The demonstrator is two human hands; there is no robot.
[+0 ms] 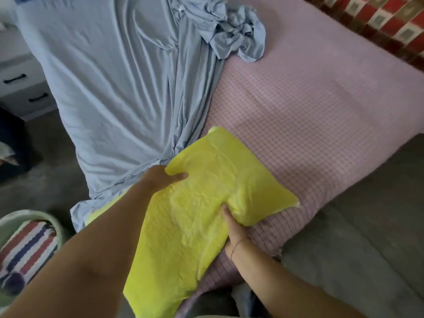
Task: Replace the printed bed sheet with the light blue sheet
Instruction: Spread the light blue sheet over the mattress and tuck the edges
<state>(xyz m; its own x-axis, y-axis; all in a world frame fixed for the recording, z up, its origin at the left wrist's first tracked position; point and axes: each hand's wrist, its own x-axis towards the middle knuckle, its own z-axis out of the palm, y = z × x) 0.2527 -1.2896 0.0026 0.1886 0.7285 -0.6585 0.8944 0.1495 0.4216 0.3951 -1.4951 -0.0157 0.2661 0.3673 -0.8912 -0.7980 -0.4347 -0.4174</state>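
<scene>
A person changing a bed holds a yellow cloth (206,191) in both hands at 6 o'clock, over the near corner of the bed (309,115), whose pink checked cover lies bare from 1 to 4 o'clock. The left grip (164,177) pinches the cloth's far edge, thumb on top. The right grip (235,228) is closed on a fold at its near side, fingers tucked into the fabric.

The light blue sheet (110,88) is only part spread. It covers the bed's side from 8 to 11 o'clock, hangs over that edge and ends in a crumpled heap at 12 o'clock.

The sheet looks thin, soft and limp, likely light and a little slippery, and it will drag into creases if pulled from the middle. The heap's loose hem or a corner seems the best place to take hold, one hand to each end.

A basket (13,218) at 8 o'clock holds a striped cloth (27,246), and red patterned fabric (378,19) shows at 1 o'clock. Which of these, if either, is the printed sheet cannot be told. White drawers (23,88) stand at 9 o'clock. No brand, label or writing is legible.
</scene>
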